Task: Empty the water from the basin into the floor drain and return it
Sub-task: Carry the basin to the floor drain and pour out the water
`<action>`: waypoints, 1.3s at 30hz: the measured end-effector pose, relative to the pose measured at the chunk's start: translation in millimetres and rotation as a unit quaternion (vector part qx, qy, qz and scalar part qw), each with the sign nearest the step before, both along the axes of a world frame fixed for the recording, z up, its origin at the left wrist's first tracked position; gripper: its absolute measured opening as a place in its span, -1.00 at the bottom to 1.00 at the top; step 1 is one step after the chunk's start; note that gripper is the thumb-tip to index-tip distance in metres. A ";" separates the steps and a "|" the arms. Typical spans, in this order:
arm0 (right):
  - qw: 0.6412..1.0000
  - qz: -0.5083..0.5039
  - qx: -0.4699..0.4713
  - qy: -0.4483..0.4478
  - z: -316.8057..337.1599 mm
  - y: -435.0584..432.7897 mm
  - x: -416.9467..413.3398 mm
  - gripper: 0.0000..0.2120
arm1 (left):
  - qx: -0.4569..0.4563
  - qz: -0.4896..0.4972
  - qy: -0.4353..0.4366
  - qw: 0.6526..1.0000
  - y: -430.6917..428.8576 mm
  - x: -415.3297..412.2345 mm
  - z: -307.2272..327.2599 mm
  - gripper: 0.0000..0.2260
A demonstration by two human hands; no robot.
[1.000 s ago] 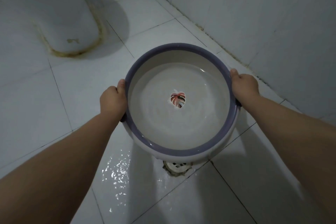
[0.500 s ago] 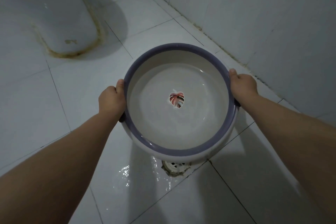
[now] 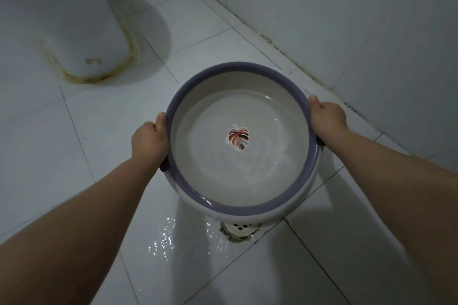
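Observation:
A round white basin with a purple rim (image 3: pixel 198 77) hangs above the tiled floor, tilted towards me, and clear water lies over a leaf picture on its bottom. My left hand (image 3: pixel 148 141) grips the rim on the left side, thumb on top. My right hand (image 3: pixel 327 119) grips the right side the same way. Just below the basin's near edge the floor drain (image 3: pixel 239 229) shows as a white grille, half hidden by the basin. Water glistens on the wet tiles (image 3: pixel 163 238) left of the drain.
A white toilet base (image 3: pixel 74 32) with a stained seal stands at the far left. A tiled wall (image 3: pixel 371 32) runs along the right, meeting the floor close behind my right hand. White floor tiles (image 3: pixel 49 143) spread to the left.
The basin has stayed in my two hands over the drain with hardly any shift. The water inside ripples, and the wet sheen on the tiles beside the drain has changed shape.

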State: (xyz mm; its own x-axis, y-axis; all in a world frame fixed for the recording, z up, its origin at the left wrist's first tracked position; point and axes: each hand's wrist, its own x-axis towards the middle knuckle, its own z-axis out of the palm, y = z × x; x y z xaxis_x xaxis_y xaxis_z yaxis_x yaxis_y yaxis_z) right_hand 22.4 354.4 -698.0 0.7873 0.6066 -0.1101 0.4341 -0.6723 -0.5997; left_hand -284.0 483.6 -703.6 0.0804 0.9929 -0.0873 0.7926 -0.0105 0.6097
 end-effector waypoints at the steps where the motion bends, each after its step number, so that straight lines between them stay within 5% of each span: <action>1: 1.000 -0.001 -0.001 0.002 -0.4 0.1 -0.2 -0.47 | 0.000 -0.001 0.001 1.000 0.3 -0.2 -0.5 -0.44; 39: 1.000 0.007 0.007 -0.002 4.7 5.5 -8.2 -0.48 | -0.001 -0.005 -0.009 1.000 4.1 -10.6 -3.8 -0.47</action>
